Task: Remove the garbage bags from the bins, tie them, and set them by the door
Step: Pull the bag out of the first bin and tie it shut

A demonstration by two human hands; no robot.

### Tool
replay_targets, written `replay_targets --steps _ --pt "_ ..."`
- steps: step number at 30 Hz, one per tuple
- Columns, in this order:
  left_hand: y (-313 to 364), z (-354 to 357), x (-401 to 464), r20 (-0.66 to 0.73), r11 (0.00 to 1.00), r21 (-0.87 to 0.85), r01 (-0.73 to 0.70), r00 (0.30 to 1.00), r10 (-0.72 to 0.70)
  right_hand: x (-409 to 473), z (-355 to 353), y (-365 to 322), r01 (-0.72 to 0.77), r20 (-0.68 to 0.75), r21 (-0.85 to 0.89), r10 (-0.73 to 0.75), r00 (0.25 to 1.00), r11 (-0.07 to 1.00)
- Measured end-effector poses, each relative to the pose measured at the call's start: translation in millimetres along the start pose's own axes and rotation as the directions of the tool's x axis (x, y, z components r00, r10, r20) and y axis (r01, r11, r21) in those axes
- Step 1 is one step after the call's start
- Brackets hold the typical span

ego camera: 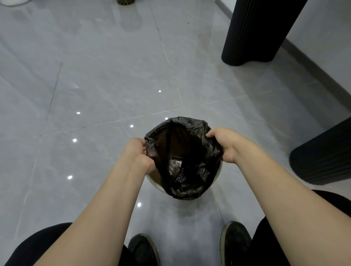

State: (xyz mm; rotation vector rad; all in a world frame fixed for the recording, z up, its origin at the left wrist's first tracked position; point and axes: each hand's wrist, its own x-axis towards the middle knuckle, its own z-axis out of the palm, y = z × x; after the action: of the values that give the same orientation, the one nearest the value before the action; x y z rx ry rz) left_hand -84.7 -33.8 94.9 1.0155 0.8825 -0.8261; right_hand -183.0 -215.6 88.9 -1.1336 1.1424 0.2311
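Observation:
A black garbage bag [190, 178] lines a small round white bin [154, 182] on the grey tiled floor just in front of my feet. The bag's mouth is pulled open and partly off the rim, showing the brown inside of the bin. My left hand [139, 153] pinches the bag's left edge. My right hand [224, 143] grips the bag's right edge. Crumpled black plastic hangs over the near right side of the bin.
Two black ribbed table legs stand to the right, one far [254, 32] and one near [322, 153], along a white wall with a baseboard [322, 66]. My dark shoes [235, 245] are below the bin. A patterned object [125, 2] sits at the top edge.

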Motion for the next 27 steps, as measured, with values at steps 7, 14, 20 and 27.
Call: replay_targets --steps 7,14,20,27 --pt "34 23 -10 0.059 0.979 0.148 -0.14 0.989 0.133 -9 10 -50 0.201 -0.124 -0.118 -0.215 0.969 0.972" --pt "90 39 -1 0.101 0.6 0.493 -0.63 0.727 0.679 -13 24 -104 0.427 -0.165 -0.213 -0.463 0.871 0.879" --pt "130 54 -27 0.133 0.52 0.277 -0.808 0.569 0.812 -35 34 -161 0.584 -0.133 -0.589 -0.78 0.612 0.559" --pt "216 75 -87 0.172 0.588 -0.22 -0.778 0.563 0.809 -86 52 -251 0.702 -0.145 -0.612 -0.925 0.352 0.364"
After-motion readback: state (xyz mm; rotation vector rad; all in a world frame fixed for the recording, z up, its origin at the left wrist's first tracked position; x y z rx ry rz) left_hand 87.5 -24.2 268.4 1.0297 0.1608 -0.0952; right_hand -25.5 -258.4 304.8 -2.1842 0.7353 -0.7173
